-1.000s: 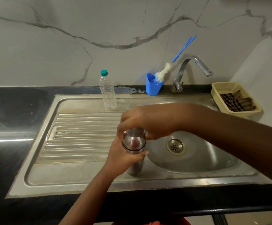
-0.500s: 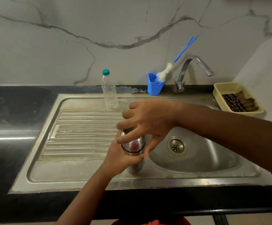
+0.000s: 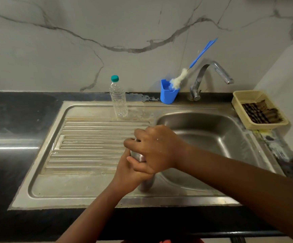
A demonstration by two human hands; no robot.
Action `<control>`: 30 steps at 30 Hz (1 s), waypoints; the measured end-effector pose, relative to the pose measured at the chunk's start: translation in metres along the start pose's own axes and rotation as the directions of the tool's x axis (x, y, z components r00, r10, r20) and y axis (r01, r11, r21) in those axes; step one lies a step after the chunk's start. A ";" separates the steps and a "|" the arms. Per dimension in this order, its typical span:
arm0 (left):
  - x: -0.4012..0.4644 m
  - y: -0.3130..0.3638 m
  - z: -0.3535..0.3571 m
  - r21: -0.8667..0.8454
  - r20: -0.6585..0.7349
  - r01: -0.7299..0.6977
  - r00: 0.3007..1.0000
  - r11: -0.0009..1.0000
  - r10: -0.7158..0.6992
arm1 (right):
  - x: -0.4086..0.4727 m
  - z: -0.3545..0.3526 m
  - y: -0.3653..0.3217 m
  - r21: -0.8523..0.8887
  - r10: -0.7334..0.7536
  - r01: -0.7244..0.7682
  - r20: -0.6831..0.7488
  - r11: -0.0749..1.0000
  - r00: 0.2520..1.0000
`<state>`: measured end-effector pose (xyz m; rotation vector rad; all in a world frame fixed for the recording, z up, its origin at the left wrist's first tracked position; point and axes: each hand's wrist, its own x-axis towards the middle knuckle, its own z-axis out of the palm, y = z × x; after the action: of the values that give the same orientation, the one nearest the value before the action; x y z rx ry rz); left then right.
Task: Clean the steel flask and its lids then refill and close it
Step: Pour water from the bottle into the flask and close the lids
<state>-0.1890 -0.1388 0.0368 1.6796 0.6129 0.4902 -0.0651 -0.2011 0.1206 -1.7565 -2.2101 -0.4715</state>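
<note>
Dark counter (image 3: 16, 120) at far left, steel sink unit (image 3: 54, 188) set into it. Ribbed drainboard (image 3: 89, 146) on the unit's left half. Clear plastic bottle (image 3: 118, 100) with teal cap stands upright at the drainboard's back edge. Steel flask (image 3: 146, 184) stands upright at the front, between drainboard and basin (image 3: 212, 134); only a strip near the top and the lower body show. Left hand (image 3: 130, 172) wraps the flask body, fingers curled around it. Right hand (image 3: 157, 149) covers the flask top from above, fingers clenched over the lid (image 3: 138, 156). Behind, a blue cup (image 3: 168, 94) holds a bottle brush (image 3: 189, 67), leaning right. Tap (image 3: 210, 74) just right of it. Beige basket (image 3: 259, 109) with a dark checked cloth at far right.
</note>
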 end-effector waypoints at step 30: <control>-0.028 -0.031 0.000 0.206 -0.121 -0.091 0.986 0.974 0.118 | -0.090 0.055 -0.007 0.776 0.458 -0.623 0.520 0.100 0.721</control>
<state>-0.2150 -0.1521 0.0066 1.8875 0.6908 0.6374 -0.0530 -0.2588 0.0333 -1.6392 -1.0986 1.0026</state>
